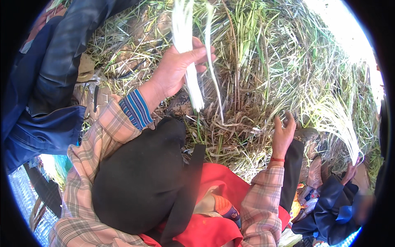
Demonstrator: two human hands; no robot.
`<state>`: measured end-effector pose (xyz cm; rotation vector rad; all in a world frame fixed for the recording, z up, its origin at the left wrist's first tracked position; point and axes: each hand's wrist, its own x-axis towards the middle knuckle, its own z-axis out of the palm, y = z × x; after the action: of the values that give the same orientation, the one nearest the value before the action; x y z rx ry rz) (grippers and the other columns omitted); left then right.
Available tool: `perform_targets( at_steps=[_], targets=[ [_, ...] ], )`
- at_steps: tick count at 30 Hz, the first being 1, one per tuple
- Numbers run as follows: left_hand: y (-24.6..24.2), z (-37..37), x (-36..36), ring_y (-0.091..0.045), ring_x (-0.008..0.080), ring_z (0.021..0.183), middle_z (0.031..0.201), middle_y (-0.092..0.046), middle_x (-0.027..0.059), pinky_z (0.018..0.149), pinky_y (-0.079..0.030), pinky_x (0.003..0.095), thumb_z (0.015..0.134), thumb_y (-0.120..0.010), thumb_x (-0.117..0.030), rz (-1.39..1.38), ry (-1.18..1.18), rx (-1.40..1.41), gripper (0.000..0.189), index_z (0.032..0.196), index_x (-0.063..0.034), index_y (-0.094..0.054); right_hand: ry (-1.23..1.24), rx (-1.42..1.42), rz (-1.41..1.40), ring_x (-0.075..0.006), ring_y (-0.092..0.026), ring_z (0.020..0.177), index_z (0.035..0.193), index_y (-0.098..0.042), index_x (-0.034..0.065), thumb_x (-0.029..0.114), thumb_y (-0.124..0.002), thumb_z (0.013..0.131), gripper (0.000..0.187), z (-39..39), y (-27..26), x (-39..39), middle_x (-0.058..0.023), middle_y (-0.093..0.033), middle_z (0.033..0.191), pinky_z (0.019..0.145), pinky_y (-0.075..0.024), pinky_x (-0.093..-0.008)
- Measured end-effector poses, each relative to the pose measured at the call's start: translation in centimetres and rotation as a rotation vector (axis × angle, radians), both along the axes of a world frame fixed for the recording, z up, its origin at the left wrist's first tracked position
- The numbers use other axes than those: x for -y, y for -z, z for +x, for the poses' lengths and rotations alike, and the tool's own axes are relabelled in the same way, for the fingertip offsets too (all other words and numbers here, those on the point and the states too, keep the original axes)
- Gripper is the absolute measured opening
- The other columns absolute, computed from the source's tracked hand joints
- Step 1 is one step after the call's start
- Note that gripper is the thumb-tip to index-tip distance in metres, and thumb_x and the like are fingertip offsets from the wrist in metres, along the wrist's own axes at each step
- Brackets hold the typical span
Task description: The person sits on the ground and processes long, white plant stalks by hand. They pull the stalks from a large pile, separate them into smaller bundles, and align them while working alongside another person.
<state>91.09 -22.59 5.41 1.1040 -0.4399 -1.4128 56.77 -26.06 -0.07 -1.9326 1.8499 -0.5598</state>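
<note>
My left hand (182, 66) is raised at the upper middle, closed round a bundle of long white plant stalks (192, 83) that look like blanched garlic chives. Their lower ends point down towards my knees. Beside the bundle one separate pale stalk (216, 81) hangs down past my fingers. My right hand (284, 131) is at the right of the middle, over the heap's near edge, fingers raised and apart, holding nothing. In front of me lies a large heap of loose green and dry stalks (256, 61).
A person in dark blue clothes (52, 80) sits close at my left. At the lower right another person (330, 207) holds up a bundle of pale stalks (342, 126). A bottle-like object (225, 208) with an orange and purple surface rests on red cloth in my lap.
</note>
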Motion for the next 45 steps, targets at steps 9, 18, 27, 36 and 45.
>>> perform_targets(
  at_steps=[9,18,27,36,45],
  targets=[
    [-0.5,-2.7,0.1,-0.055,0.0079,0.079,0.095,-0.06,0.0061,0.065,-0.045,0.0187,0.082,-0.06,-0.011,-0.007,0.321,0.172,0.017,0.098,-0.0075,-0.053,-0.399,0.392,-0.242,-0.0186,-0.056,0.072,0.088,-0.058,0.0035,0.014,-0.071,0.07,0.025,16.2,-7.9,0.6,-0.0063,-0.057,0.077,0.065,-0.045,-0.0299],
    [-0.4,-2.8,-0.4,-0.056,0.009,0.078,0.087,-0.058,0.0026,0.065,-0.047,0.0212,0.082,-0.062,-0.011,-0.05,0.284,0.042,0.016,0.093,-0.007,-0.052,-0.391,0.496,-0.209,-0.0194,-0.052,0.061,0.077,-0.056,0.0024,0.003,-0.066,0.072,0.012,17.1,-8.8,-0.4,-0.0077,-0.054,0.069,0.055,-0.0434,-0.0277],
    [-0.4,-1.1,0.6,-0.06,0.0158,0.081,0.088,-0.061,0.0086,0.075,-0.049,0.0282,0.085,-0.056,-0.009,-0.067,0.031,0.104,0.01,0.092,-0.01,-0.049,-1.15,0.037,0.377,-0.0289,-0.058,0.075,0.078,-0.061,0.006,0.009,-0.053,0.074,0.009,9.4,-1.3,-10.1,-0.0107,-0.061,0.08,0.065,-0.0476,-0.0371],
    [-1.2,-1.0,0.9,-0.062,0.0204,0.087,0.091,-0.06,0.0094,0.073,-0.053,0.0305,0.086,-0.055,-0.008,-0.044,0.047,0.102,0.012,0.096,-0.0082,-0.048,-0.714,0.311,0.261,-0.0291,-0.059,0.073,0.096,-0.058,0.0042,0.01,-0.059,0.078,0.019,7.4,0.0,-7.2,-0.0141,-0.06,0.083,0.064,-0.048,-0.0379],
    [-1.0,-1.9,0.5,-0.062,0.0216,0.086,0.092,-0.059,0.0113,0.076,-0.052,0.0319,0.086,-0.053,-0.005,-0.068,0.07,0.149,0.012,0.096,-0.0035,-0.047,-0.214,0.976,0.819,-0.0018,-0.038,0.062,0.083,-0.055,0.0044,0.013,-0.053,0.088,0.01,15.3,-4.3,-3.1,0.0077,-0.044,0.066,0.052,-0.032,-0.0174]
  ],
)
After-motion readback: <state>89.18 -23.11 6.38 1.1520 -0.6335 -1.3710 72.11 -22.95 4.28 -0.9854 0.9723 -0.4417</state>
